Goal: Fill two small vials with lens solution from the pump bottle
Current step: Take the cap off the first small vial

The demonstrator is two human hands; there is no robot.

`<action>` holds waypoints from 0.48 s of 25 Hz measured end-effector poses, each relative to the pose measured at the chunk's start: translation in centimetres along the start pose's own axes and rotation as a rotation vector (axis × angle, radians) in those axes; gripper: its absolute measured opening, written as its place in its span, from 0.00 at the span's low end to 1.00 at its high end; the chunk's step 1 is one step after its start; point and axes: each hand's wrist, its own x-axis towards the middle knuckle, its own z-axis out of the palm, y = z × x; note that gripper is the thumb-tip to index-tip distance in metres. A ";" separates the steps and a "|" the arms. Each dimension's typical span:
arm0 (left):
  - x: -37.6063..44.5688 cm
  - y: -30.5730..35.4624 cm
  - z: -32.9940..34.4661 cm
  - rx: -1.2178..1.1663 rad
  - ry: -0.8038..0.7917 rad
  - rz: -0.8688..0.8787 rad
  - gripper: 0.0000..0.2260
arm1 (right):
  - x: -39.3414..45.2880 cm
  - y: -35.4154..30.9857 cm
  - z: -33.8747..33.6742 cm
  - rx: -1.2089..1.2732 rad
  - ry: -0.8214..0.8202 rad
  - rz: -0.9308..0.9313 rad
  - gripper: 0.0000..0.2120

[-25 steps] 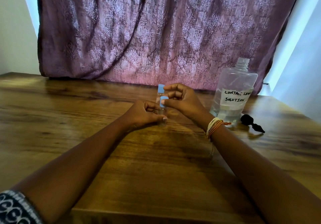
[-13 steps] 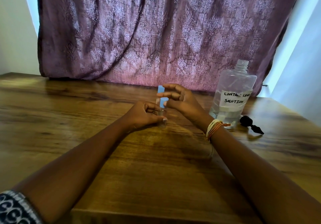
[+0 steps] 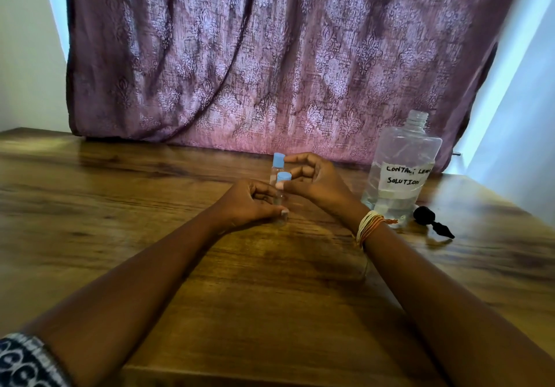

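Two small clear vials with blue caps stand at the table's middle. My left hand (image 3: 249, 203) grips the body of the near vial (image 3: 281, 199). My right hand (image 3: 315, 181) pinches that vial's blue cap (image 3: 283, 176) with thumb and fingertips. The far vial (image 3: 277, 164) stands upright just behind, its cap touching my right forefinger. The solution bottle (image 3: 402, 170), clear with a handwritten label, stands uncapped to the right, about a quarter full. Its black pump head (image 3: 432, 221) lies on the table beside it.
The wooden table (image 3: 120, 200) runs to a front edge near me. A purple patterned curtain (image 3: 270, 56) hangs along the back. Thread bracelets circle my right wrist (image 3: 371, 224).
My right fingers have shifted round the near vial's cap, and more of the cap shows now. My left hand has stayed on the vial body.
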 end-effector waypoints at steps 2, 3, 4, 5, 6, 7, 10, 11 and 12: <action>0.2 -0.2 -0.1 0.006 0.010 -0.011 0.15 | 0.3 0.0 -0.5 0.214 0.094 0.050 0.16; 0.2 -0.3 -0.1 0.004 0.006 -0.014 0.14 | 0.5 0.2 -0.7 0.316 0.145 0.078 0.14; 0.2 -0.3 -0.1 0.007 -0.004 -0.014 0.14 | 0.8 0.4 -0.9 0.353 0.198 0.095 0.12; 0.2 -0.2 -0.1 0.012 -0.009 -0.014 0.15 | 1.0 0.8 -1.1 0.312 0.244 0.104 0.11; 0.2 -0.2 0.0 0.018 -0.014 -0.012 0.15 | 1.0 1.3 -1.2 0.222 0.271 0.112 0.11; 0.2 -0.2 -0.1 0.019 -0.016 -0.010 0.16 | 0.8 1.8 -1.2 0.101 0.286 0.119 0.10; 0.3 -0.3 -0.1 0.019 -0.023 -0.029 0.17 | 0.4 2.8 -1.4 -0.279 0.282 0.107 0.09; 0.3 -0.3 -0.1 0.019 -0.026 -0.032 0.17 | 0.4 3.1 -1.6 -0.375 0.263 0.095 0.09; 0.3 -0.3 -0.1 0.016 -0.025 -0.035 0.19 | 0.5 3.2 -1.8 -0.454 0.236 0.089 0.11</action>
